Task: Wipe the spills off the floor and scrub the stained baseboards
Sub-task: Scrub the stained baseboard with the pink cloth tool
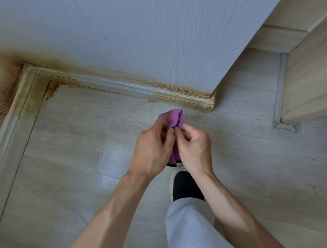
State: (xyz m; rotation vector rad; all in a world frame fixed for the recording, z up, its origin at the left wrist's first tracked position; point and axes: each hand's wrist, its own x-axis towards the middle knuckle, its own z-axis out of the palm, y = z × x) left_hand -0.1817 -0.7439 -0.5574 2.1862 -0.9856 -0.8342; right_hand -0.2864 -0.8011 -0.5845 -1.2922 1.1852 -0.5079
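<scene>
We've got both hands on the cloth (174, 121), left hand (152, 148) and right hand (194, 147) pinching it, bunched purple with a dark hem, held just in front of the baseboard (120, 88), whose ends are stained brown.

We have a single view, worn on the head, looking steeply down and forward from standing height. Our forearms enter from the bottom edge and meet near the frame's centre. The floor (67, 165) fills the lower half, the wall (136, 40) the upper half, the baseboard (120, 87) crossing between. Wide-angle bending curves the edges.
</scene>
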